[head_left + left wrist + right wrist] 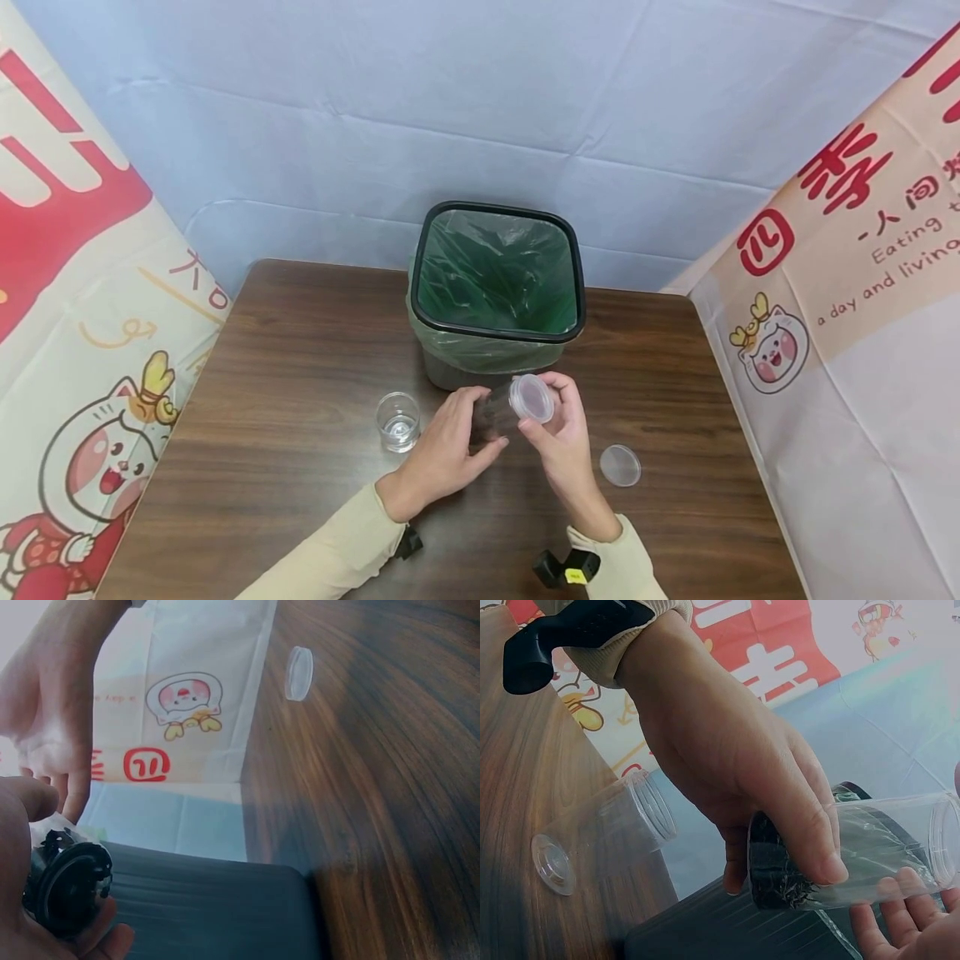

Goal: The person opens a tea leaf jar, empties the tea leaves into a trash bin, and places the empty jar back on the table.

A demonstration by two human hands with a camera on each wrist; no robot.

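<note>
Held tilted in front of the bin is a clear plastic jar, with dark, crinkled material at its base end. My left hand grips the jar's body near that end, thumb and fingers on opposite sides. At the other end, my right hand pinches the translucent lid between thumb and fingers. The left wrist view shows the jar's dark round base beside the left fingers. A second clear jar stands uncapped to the left, and a loose clear lid lies to the right.
A bin with a black rim and a green-looking plastic liner stands at the back of the brown wooden table. A pale cloth hangs behind it, and printed cloths flank both sides.
</note>
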